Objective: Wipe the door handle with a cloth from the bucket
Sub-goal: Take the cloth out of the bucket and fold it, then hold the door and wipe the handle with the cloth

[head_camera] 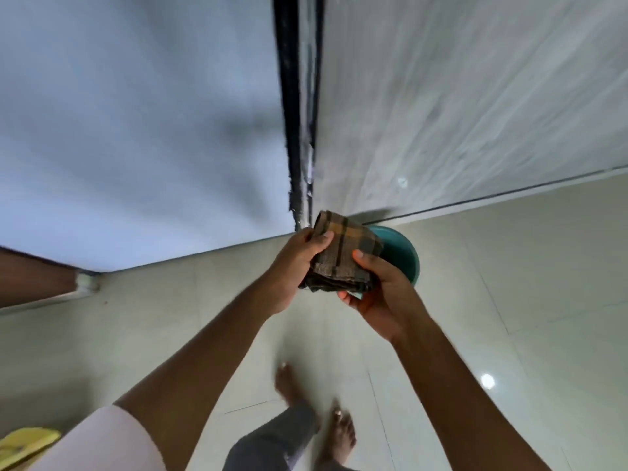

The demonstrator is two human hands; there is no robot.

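A folded brown checked cloth [341, 256] with orange and dark stripes is held between both hands in front of me. My left hand [299, 263] grips its left edge with the thumb on top. My right hand [380, 290] holds it from below and the right, thumb pressed on the cloth. Just behind the hands a teal bucket [402, 253] stands on the floor, at the foot of the pale grey door [458, 96]. No door handle shows in this view.
A black door frame [294, 107] runs down between a white wall [136, 130] and the door. The floor [543, 283] is glossy pale tile. My bare feet [339, 436] stand below the hands. A yellow object [23, 443] lies at bottom left.
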